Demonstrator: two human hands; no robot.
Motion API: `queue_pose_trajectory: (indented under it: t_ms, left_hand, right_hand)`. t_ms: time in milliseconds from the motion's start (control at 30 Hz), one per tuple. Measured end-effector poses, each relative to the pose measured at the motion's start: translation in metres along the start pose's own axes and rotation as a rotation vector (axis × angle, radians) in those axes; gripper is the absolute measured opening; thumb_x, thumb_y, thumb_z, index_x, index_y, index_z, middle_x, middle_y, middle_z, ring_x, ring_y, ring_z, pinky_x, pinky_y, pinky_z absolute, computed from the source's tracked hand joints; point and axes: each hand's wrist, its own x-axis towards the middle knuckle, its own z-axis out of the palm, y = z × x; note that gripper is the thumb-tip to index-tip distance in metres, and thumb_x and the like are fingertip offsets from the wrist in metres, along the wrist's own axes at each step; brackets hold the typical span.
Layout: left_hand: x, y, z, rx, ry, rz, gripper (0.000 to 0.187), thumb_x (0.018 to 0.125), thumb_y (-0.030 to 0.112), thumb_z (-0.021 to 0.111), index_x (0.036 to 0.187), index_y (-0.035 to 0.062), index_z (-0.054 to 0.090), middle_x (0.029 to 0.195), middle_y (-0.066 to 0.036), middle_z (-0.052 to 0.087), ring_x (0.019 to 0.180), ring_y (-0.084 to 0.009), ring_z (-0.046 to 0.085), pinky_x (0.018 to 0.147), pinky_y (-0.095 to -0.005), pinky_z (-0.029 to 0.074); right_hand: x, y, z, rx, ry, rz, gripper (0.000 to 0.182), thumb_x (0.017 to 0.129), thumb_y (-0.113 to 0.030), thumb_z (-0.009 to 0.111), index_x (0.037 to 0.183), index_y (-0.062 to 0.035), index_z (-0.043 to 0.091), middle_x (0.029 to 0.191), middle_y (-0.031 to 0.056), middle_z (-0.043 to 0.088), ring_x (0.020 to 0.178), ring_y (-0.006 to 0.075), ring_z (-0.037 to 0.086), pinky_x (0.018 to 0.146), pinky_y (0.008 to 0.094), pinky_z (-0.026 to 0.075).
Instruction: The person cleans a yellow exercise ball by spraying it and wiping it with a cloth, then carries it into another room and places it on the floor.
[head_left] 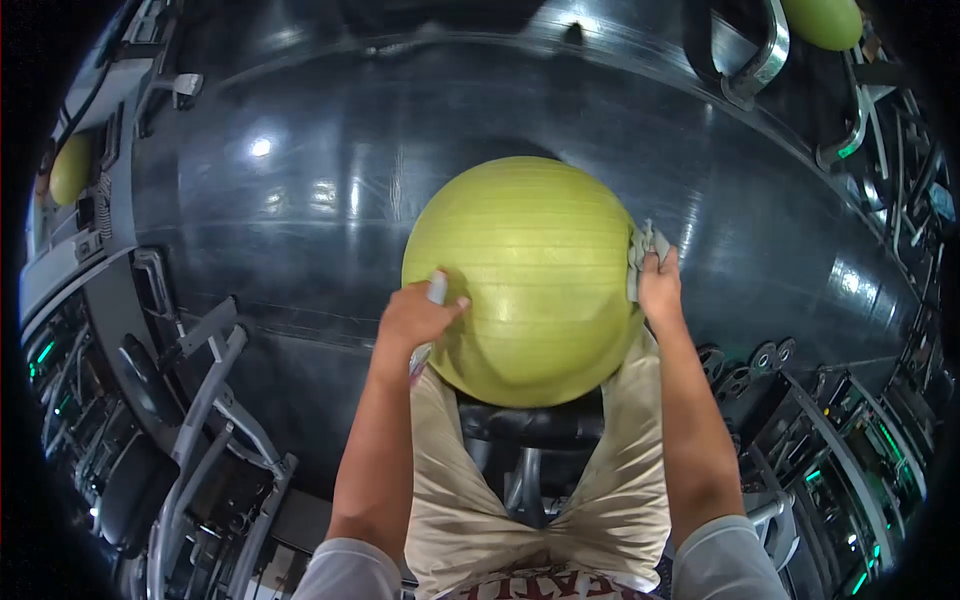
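Note:
A large yellow-green exercise ball (525, 270) rests between my knees, in front of a black padded seat (530, 424). My left hand (412, 318) is closed around a bottle (437, 287) with a white top, at the ball's left side; most of the bottle is hidden by the hand, and a bit of its label shows below. On the ball's right side, my right hand (660, 288) grips a crumpled grey cloth (643, 252), which lies against the ball's surface.
Weight machine frames (215, 400) stand to the left. Weight plates (735, 380) and a metal rack (830, 450) are at the right. Another yellow-green ball (825, 20) sits at the top right, near a curved metal leg (762, 70). Dark, shiny flooring (300, 130) stretches ahead.

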Motion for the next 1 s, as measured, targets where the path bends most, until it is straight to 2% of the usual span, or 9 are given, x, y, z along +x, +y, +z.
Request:
queue_pose_trajectory:
  t_ms: [100,300,433,500,633,733,933,967,1000]
  left_hand:
    - [-0.019,0.006,-0.024,-0.249,-0.063,-0.207,0.049,0.083,0.043,0.083,0.096,-0.0027,0.071,0.079,-0.013,0.073,0.061,-0.0211,0.071,0.065,-0.0348,0.056]
    - [-0.087,-0.005,-0.050,-0.661,0.066,0.073,0.029,0.087,0.024,0.082,0.087,-0.0011,0.067,0.077,-0.006,0.065,0.059,-0.0151,0.066,0.057,-0.0313,0.052]
    - [-0.151,0.008,-0.050,-0.657,0.096,0.352,0.019,0.088,0.012,0.079,0.084,-0.0010,0.066,0.079,-0.006,0.059,0.061,-0.0134,0.066,0.053,-0.0297,0.050]
    - [-0.179,0.014,-0.041,-0.776,0.060,0.321,0.016,0.088,0.004,0.076,0.080,-0.0028,0.064,0.078,-0.006,0.057,0.061,-0.0124,0.065,0.051,-0.0267,0.049]
    - [-0.212,0.004,-0.034,-0.354,0.102,0.491,0.010,0.081,-0.001,0.072,0.077,-0.0010,0.063,0.072,-0.006,0.055,0.061,-0.0143,0.062,0.053,-0.0278,0.049]
    - [-0.232,0.014,-0.033,-0.580,0.178,0.446,0.013,0.078,0.001,0.072,0.073,0.0001,0.060,0.070,-0.007,0.056,0.058,-0.0154,0.060,0.055,-0.0288,0.046]
    - [-0.244,-0.014,-0.052,-0.405,0.227,0.394,0.014,0.077,0.002,0.075,0.071,0.0023,0.062,0.060,-0.007,0.055,0.055,-0.0199,0.056,0.054,-0.0326,0.043]
    - [-0.246,-0.010,-0.047,-0.670,0.310,0.206,0.015,0.078,0.004,0.074,0.069,0.0022,0.062,0.060,-0.007,0.057,0.054,-0.0192,0.057,0.054,-0.0325,0.044]
    - [-0.242,-0.012,-0.053,-0.625,0.365,0.271,0.014,0.078,0.004,0.074,0.070,0.0020,0.063,0.060,-0.006,0.059,0.055,-0.0182,0.058,0.054,-0.0323,0.045]
  right_hand:
    - [-0.012,-0.015,0.000,0.044,0.029,0.048,0.050,0.106,-0.031,0.048,0.139,0.0055,0.048,0.129,0.0316,0.063,0.123,0.0425,0.062,0.104,0.0424,0.046]
    - [-0.004,-0.019,-0.033,0.143,-0.040,0.094,0.065,0.105,-0.039,0.052,0.149,0.0076,0.042,0.140,0.0272,0.059,0.132,0.0349,0.057,0.110,0.0373,0.042]
    - [-0.006,-0.010,-0.051,0.233,-0.093,0.024,0.070,0.105,-0.040,0.054,0.153,0.0098,0.037,0.143,0.0258,0.057,0.133,0.0319,0.055,0.112,0.0358,0.041]
    - [-0.010,-0.004,-0.053,0.293,-0.076,0.016,0.052,0.107,-0.033,0.053,0.144,0.0034,0.049,0.133,0.0172,0.063,0.122,0.0247,0.059,0.106,0.0342,0.044]
    - [-0.025,-0.011,-0.061,0.446,-0.103,0.007,0.041,0.108,-0.028,0.052,0.140,-0.0017,0.056,0.128,0.0118,0.066,0.116,0.0198,0.060,0.101,0.0324,0.046]
    - [-0.033,-0.012,-0.069,0.355,-0.140,-0.020,0.054,0.108,-0.032,0.051,0.148,0.0047,0.046,0.137,0.0200,0.062,0.125,0.0270,0.059,0.108,0.0347,0.043]
    - [-0.040,-0.011,-0.074,0.279,-0.120,-0.018,0.052,0.108,-0.032,0.051,0.146,0.0032,0.049,0.134,0.0194,0.063,0.122,0.0267,0.060,0.107,0.0350,0.044]
    - [-0.038,-0.006,-0.076,0.284,-0.147,-0.014,0.054,0.107,-0.033,0.052,0.147,0.0040,0.048,0.135,0.0201,0.062,0.124,0.0273,0.059,0.108,0.0349,0.043]
    - [-0.043,-0.017,-0.082,0.288,-0.175,-0.008,0.056,0.107,-0.033,0.052,0.147,0.0049,0.047,0.137,0.0208,0.062,0.126,0.0278,0.058,0.108,0.0349,0.043]
